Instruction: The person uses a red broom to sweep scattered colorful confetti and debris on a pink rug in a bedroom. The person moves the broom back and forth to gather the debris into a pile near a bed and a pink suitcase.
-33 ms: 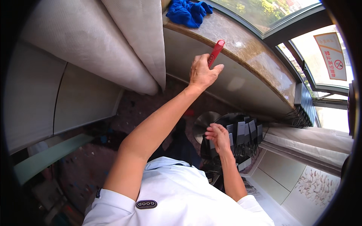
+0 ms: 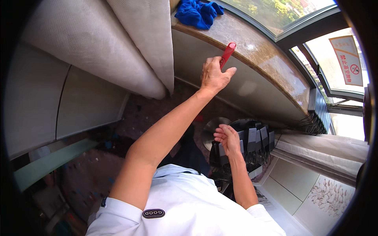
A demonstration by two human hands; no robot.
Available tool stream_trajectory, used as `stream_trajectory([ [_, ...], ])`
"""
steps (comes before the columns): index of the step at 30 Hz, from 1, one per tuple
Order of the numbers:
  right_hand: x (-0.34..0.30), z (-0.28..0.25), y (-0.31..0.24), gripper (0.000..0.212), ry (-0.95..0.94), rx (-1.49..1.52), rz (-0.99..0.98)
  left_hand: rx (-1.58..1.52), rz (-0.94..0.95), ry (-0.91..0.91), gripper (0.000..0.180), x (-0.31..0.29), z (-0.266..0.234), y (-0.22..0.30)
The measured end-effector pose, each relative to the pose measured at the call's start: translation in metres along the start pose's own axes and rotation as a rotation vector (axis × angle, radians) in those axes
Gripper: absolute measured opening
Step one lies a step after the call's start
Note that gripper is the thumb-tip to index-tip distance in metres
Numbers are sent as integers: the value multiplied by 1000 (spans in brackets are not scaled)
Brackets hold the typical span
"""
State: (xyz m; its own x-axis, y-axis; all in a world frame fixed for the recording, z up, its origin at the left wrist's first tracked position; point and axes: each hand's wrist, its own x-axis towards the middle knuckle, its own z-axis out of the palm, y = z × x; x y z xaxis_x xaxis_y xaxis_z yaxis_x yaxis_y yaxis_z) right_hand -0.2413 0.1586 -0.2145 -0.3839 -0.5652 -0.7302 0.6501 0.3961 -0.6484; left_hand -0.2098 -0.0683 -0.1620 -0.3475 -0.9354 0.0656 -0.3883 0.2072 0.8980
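My left hand is stretched out toward the stone windowsill, its fingers wrapped round a slim red handle-like tool. One rounded, paler end of the tool points up and lies over the sill's front edge in the picture. What the tool is and whether it touches the stone, I cannot tell. My right hand holds nothing. Its fingers are loosely extended, the thumb side toward my left, above a round metal disc and a cluster of dark grey devices.
A crumpled blue cloth lies at the sill's far left end. Pale curtains hang at the left, and another curtain at the right. The window frame borders the sill. Dark cables hang at its right end.
My right hand has moved slightly up and away from me. The left hand keeps its grip on the red tool, nearly still. The whole view has shifted a little.
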Motion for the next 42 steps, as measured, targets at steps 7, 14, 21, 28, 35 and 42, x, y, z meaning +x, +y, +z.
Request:
stream_trajectory([
  [7,97,29,-10,32,-128,514,197,-38,-104,-52,42,-4,22,-2],
  [14,104,72,-57,40,-82,547,132,-57,-70,102,46,-10,35,-8],
  [21,144,75,-49,19,-455,588,67,-110,11,23,28,-32,23,-14],
  [28,138,25,40,18,-521,485,203,-261,2,-150,20,-121,-19,-7],
  [35,-11,73,-10,20,-36,65,154,-748,-493,-316,16,-170,-67,21],
  [42,35,44,28,17,-145,496,583,-683,-630,-91,37,-199,-78,47],
])
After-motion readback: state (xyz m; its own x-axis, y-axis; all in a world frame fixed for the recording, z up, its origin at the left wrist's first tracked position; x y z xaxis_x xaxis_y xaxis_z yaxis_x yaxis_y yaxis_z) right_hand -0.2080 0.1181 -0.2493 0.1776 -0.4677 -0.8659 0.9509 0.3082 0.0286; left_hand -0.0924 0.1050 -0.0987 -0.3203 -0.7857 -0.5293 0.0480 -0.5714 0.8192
